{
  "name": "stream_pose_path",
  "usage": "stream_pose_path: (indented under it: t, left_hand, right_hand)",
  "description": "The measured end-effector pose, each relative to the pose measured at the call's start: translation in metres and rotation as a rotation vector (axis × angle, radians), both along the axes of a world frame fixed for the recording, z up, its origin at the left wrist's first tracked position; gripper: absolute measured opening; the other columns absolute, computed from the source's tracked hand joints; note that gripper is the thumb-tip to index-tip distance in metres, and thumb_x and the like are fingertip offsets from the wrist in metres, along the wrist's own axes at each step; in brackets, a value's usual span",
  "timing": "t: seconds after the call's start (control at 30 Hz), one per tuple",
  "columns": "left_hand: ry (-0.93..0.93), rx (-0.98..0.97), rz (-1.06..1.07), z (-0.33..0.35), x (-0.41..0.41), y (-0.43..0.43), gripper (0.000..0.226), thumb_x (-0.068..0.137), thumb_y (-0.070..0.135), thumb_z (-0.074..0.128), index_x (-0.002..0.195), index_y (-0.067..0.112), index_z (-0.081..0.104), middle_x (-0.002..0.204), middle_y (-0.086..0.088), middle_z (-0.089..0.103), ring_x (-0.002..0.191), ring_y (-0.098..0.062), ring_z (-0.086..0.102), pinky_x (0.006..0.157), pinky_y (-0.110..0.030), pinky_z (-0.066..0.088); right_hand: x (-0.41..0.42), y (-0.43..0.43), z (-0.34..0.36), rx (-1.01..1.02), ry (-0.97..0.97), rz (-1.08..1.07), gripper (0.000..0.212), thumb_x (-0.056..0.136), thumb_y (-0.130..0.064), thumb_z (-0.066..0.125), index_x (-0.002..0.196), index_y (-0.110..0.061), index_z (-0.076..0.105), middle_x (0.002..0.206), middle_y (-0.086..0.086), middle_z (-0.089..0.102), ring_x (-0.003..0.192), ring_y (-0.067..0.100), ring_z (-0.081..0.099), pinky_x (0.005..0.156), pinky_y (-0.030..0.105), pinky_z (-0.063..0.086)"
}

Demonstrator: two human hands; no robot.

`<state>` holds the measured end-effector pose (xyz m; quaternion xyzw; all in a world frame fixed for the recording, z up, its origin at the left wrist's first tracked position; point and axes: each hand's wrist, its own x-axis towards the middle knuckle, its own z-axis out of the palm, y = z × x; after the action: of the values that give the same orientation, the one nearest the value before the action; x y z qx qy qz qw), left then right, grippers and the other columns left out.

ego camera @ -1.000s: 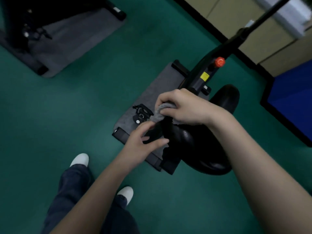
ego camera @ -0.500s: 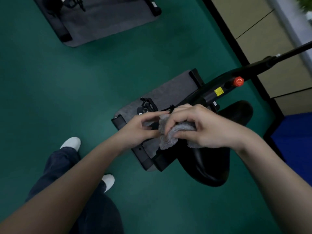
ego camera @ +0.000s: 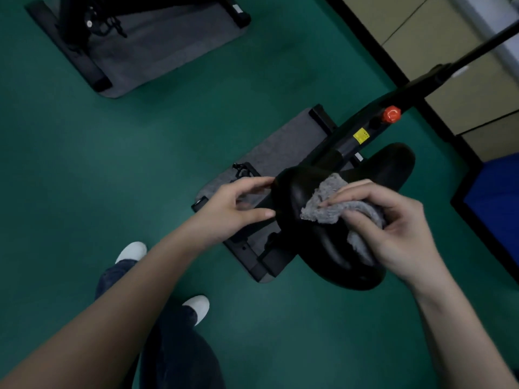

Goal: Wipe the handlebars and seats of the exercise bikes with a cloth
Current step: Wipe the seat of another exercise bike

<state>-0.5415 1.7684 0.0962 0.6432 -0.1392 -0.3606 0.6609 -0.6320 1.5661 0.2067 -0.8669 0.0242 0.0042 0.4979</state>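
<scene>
Above a grey mat (ego camera: pixel 280 153) on the green floor (ego camera: pixel 140 164), the right hand (ego camera: pixel 393 228) grips a grey cloth (ego camera: pixel 325 203) against the black saddle (ego camera: pixel 323 248), while the left hand (ego camera: pixel 233 206) touches its nose with straight fingers.

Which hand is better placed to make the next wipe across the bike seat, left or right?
Right, likely. The right hand grips the grey cloth on the seat; the left hand has no cloth and only touches the seat's edge.
</scene>
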Motion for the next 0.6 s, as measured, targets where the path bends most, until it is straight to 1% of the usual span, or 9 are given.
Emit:
stream_pose_path:
  t: [0.07,0.13,0.2,0.27,0.33,0.37,0.47,0.53,0.6]
  left_hand:
    - [-0.008,0.018,-0.002,0.001,0.001,0.000,0.052,0.079,0.011,0.073,0.111,0.047,0.057,0.121,0.021,0.059,0.119,0.003,0.051,0.105,-0.037,0.042]
    - [-0.010,0.026,0.009,0.000,0.001,-0.001,0.051,0.078,0.009,0.074,0.110,0.045,0.058,0.119,0.020,0.062,0.118,0.002,0.052,0.104,-0.037,0.043]
    - [-0.023,0.024,0.021,-0.001,0.001,0.000,0.050,0.077,0.009,0.074,0.110,0.044,0.059,0.117,0.016,0.064,0.116,0.001,0.055,0.102,-0.036,0.045]
    - [-0.038,0.015,0.014,-0.002,0.001,0.000,0.051,0.077,0.009,0.074,0.112,0.043,0.059,0.117,0.014,0.065,0.116,-0.002,0.056,0.100,-0.033,0.045]
    - [-0.047,0.015,0.003,-0.003,0.002,0.000,0.051,0.077,0.009,0.073,0.114,0.042,0.058,0.117,0.012,0.065,0.115,-0.004,0.057,0.097,-0.029,0.046]
    - [-0.049,0.017,-0.001,-0.004,0.002,0.000,0.050,0.077,0.010,0.073,0.114,0.041,0.058,0.118,0.011,0.065,0.115,-0.005,0.057,0.095,-0.027,0.047]
    - [-0.054,0.025,-0.025,-0.003,0.005,0.001,0.050,0.076,0.009,0.072,0.116,0.035,0.058,0.120,0.003,0.064,0.113,-0.010,0.058,0.090,-0.023,0.047]
    - [-0.075,0.044,-0.041,0.000,0.008,0.001,0.049,0.076,0.006,0.073,0.115,0.033,0.058,0.118,0.001,0.064,0.109,-0.010,0.059,0.087,-0.017,0.048]
    - [-0.112,0.096,-0.057,0.006,0.010,0.000,0.049,0.076,0.005,0.073,0.114,0.032,0.058,0.115,0.003,0.064,0.104,-0.007,0.059,0.080,-0.008,0.046]
  right_hand:
    - [-0.017,0.005,-0.007,-0.009,-0.010,-0.040,0.012,0.085,0.001,0.064,0.089,-0.008,0.069,0.095,0.012,0.067,0.095,0.021,0.064,0.088,0.026,0.046]
    - [-0.034,0.006,-0.010,-0.014,-0.012,-0.062,0.015,0.084,0.001,0.062,0.090,-0.010,0.071,0.096,0.008,0.068,0.097,0.019,0.064,0.089,0.022,0.046]
    - [-0.048,0.003,-0.009,0.003,-0.022,-0.118,0.017,0.083,0.001,0.062,0.090,-0.012,0.071,0.095,0.005,0.069,0.097,0.018,0.064,0.088,0.022,0.047]
    - [-0.059,0.002,-0.011,0.023,-0.071,-0.261,0.023,0.083,0.003,0.062,0.088,-0.017,0.070,0.093,0.001,0.070,0.095,0.016,0.065,0.087,0.022,0.047]
    - [-0.067,0.008,-0.017,0.010,-0.134,-0.465,0.033,0.084,0.009,0.062,0.087,-0.023,0.068,0.092,-0.004,0.070,0.092,0.011,0.064,0.085,0.018,0.046]
    - [-0.070,0.015,-0.021,-0.005,-0.155,-0.541,0.035,0.084,0.011,0.062,0.087,-0.024,0.068,0.092,-0.004,0.069,0.092,0.009,0.064,0.085,0.016,0.045]
    - [-0.079,0.040,-0.030,-0.049,-0.197,-0.640,0.032,0.083,0.007,0.060,0.088,-0.023,0.067,0.094,0.002,0.068,0.094,0.010,0.063,0.085,0.014,0.044]
    - [-0.086,0.052,-0.030,-0.028,-0.214,-0.707,0.035,0.082,0.009,0.061,0.089,-0.025,0.067,0.093,-0.002,0.068,0.094,0.009,0.063,0.085,0.015,0.045]
    - [-0.092,0.063,-0.028,0.005,-0.210,-0.795,0.040,0.082,0.013,0.061,0.088,-0.027,0.068,0.090,-0.007,0.068,0.089,0.003,0.063,0.080,0.012,0.046]
